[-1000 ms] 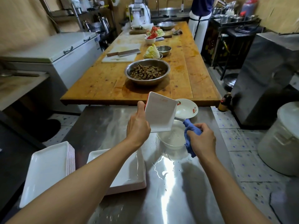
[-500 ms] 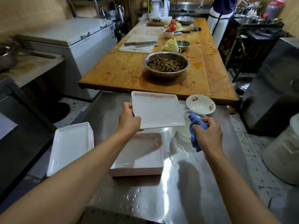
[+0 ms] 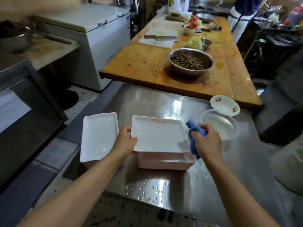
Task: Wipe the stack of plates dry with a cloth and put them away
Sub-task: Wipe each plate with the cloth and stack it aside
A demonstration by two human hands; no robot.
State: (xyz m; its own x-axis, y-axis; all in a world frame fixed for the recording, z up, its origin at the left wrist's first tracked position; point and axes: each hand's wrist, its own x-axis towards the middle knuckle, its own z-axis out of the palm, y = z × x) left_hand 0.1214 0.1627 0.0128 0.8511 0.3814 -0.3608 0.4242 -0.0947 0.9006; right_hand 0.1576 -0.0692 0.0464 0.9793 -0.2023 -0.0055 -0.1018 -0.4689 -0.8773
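Start at the far left of the steel table (image 3: 164,102): a pile (image 3: 98,136) of white plates sits there, just left of the plate you hold. Your left hand (image 3: 126,143) grips the left edge of that plate (image 3: 159,135), thumb on top and fingers under it. The plate is held flat, face up, just above the stack (image 3: 165,161) that sits in the middle of the table. Right of the plate, your right hand (image 3: 206,140) is clenched around the blue cloth (image 3: 195,136), and the cloth touches the plate's right edge. Further right of the plate stand a clear tub (image 3: 219,126) and a small bowl (image 3: 224,105) with red fruit painted on it. It looks like you are in the wiping step, with one plate in hand. Next, you need to rub the cloth over the whole face, then set the plate on the left pile, if that is the dry one. Keep a firm hold, as the plate may be wet and slippery; water drops lie on the table near you. Half a second ago the plate was higher and further from you; now it has come down close over the stack, and the cloth has moved in to its edge.
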